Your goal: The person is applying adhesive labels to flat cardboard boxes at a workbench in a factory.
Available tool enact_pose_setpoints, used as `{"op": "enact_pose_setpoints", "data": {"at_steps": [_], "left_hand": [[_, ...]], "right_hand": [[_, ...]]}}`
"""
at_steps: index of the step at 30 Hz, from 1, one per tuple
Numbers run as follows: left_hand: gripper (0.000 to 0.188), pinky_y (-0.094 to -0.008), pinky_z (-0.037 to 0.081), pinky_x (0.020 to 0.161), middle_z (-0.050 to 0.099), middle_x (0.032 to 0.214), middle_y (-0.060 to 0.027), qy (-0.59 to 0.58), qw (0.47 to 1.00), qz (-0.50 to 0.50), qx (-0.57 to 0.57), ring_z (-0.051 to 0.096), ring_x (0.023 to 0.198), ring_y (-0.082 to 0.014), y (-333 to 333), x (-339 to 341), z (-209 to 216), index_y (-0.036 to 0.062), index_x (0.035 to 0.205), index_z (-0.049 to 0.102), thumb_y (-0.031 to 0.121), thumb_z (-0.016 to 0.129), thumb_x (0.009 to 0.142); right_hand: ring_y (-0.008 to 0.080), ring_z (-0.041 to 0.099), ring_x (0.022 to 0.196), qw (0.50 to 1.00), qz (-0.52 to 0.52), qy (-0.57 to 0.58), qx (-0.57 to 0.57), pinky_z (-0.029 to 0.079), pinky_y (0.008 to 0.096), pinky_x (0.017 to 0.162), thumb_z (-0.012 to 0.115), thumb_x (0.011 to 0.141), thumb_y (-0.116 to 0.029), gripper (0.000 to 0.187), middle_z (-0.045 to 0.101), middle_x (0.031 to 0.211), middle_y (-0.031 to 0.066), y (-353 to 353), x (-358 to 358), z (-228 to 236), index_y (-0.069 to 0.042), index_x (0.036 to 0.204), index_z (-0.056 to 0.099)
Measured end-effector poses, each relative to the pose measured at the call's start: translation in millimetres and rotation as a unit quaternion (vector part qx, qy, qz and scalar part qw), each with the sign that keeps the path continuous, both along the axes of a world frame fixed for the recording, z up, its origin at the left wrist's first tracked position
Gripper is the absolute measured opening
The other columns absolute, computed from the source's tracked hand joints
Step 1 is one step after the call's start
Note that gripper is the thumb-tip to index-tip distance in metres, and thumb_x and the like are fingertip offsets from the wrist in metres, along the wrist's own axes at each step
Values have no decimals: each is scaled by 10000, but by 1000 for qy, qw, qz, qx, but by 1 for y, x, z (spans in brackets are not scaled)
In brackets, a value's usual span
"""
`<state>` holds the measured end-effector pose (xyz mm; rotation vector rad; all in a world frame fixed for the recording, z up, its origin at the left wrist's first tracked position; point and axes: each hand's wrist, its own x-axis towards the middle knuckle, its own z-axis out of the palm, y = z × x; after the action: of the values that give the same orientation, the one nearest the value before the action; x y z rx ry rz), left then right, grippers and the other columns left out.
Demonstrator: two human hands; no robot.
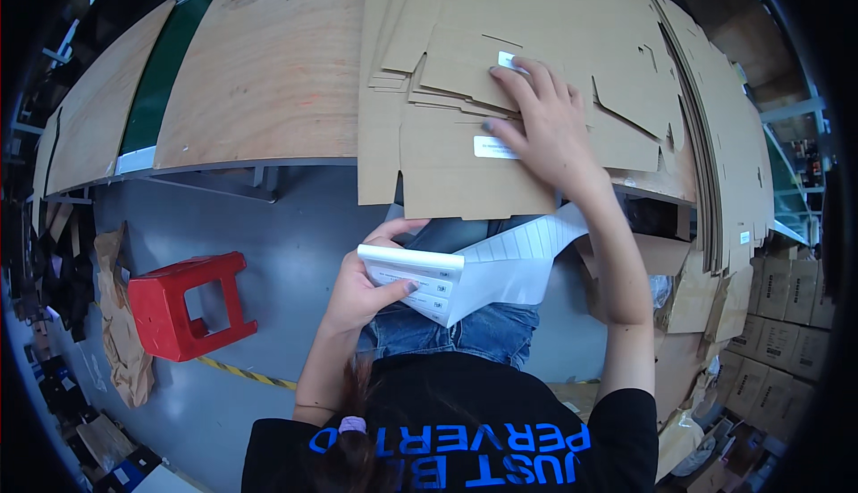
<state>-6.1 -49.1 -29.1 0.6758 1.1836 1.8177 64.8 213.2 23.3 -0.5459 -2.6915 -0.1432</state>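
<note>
My left hand (357, 286) grips a folded strip of white label stickers (407, 271), thumb on top of the printed rows. The strip's backing trails off to the right below the table edge and passes behind my right forearm. My right hand (550, 131) lies on a stack of flat brown cardboard box blanks (474, 167), fingers spread. Its forefinger touches a small white label (508, 60) on one blank, partly covering it. Another white label (494, 147) sits on a nearer blank, just left of my thumb.
A wooden tabletop (268, 64) extends leftward from the stack. More flat cardboard (715, 135) leans at the right. On the floor are a red plastic stool (161, 310) and crumpled brown paper (121, 332). Stacked cartons (778, 332) stand at the far right.
</note>
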Motion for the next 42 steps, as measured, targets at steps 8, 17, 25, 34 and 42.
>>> {"op": "enact_pose_setpoints", "data": {"at_steps": [8,17,25,34,42], "left_hand": [[305,-362,476,867,487,1278,-233,-39,997,-7,59,536,1108,-331,1,0,-3,34,938,625,-22,710,651],[318,-336,482,844,599,1093,-231,-23,990,-51,132,469,1173,-387,19,-14,-9,55,933,624,-44,729,649],[343,-282,479,746,641,843,-179,-103,974,-109,168,507,1088,-318,19,-23,1,29,946,602,-110,703,649],[237,-236,446,699,666,941,-130,-48,969,-190,147,591,756,-163,44,-4,28,19,853,637,-62,711,643],[188,-247,466,730,664,1030,-133,19,899,-407,162,615,814,-190,57,-5,20,15,869,644,-66,666,701]], "right_hand": [[208,412,1254,954,203,-57,214,341,449,1027,652,794,-214,410,447,1334,32,14,-14,17,-227,1176,503],[250,471,1219,941,234,-98,224,401,420,1035,645,783,-157,484,461,1323,68,34,-12,27,-300,1207,461],[275,556,1121,944,285,-34,162,519,347,912,634,795,-137,596,504,1270,134,-29,33,43,-330,1312,408],[234,559,1137,985,156,-48,48,420,328,957,592,830,-172,371,555,1259,110,-36,77,48,-109,1194,561],[267,498,1208,999,24,15,-47,378,389,1024,594,796,-104,347,541,1289,82,-24,171,5,-113,1142,575]]}}
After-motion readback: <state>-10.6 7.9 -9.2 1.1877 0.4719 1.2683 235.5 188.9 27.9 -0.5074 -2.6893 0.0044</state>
